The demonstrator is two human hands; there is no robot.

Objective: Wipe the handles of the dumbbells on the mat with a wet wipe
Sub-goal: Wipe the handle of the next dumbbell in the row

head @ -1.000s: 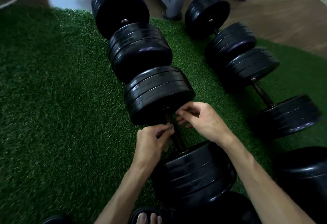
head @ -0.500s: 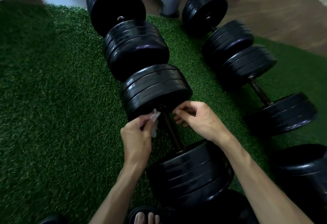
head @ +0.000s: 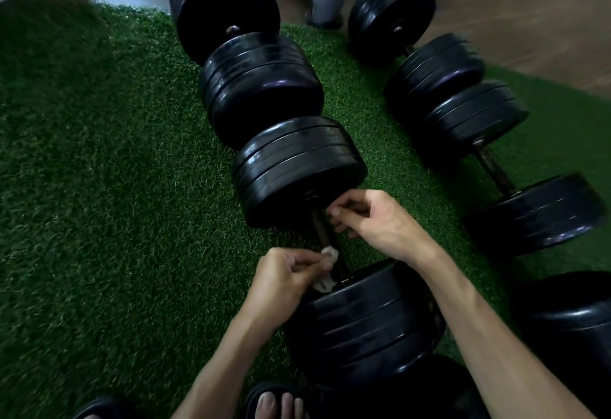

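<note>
dumbbells lie in rows on the green mat (head: 99, 187), and the one i'm working (head: 297, 170) runs away from me down the middle, its handle (head: 322, 228) bare between the far stack of plates and the near stack (head: 367, 316). my left hand (head: 281, 281) has its fingers curled round the wet wipe (head: 327, 268), which is bunched up and pressed against the near end of the handle, right beside the inner face of the near plates. my right hand (head: 373, 220) sits at the far end of the handle with fingers curled in; it looks to be pinching or steadying the bar just under the far plates, though i cannot tell for sure whether it truly grips the bar or only rests against it. to do this step well, i judge the wipe should wrap further round the bar rather than dab one side, then travel the whole length from near collar to far collar while i twist it, so the underside gets cleaned too. the right hand will need to shift out of the way as the wipe comes up. the plates are heavy and round, so the bar could roll on the turf; a firm steadying hold matters. the dumbbell on the right (head: 492, 167) shows its handle open and, by my reckoning, would be next.
</note>
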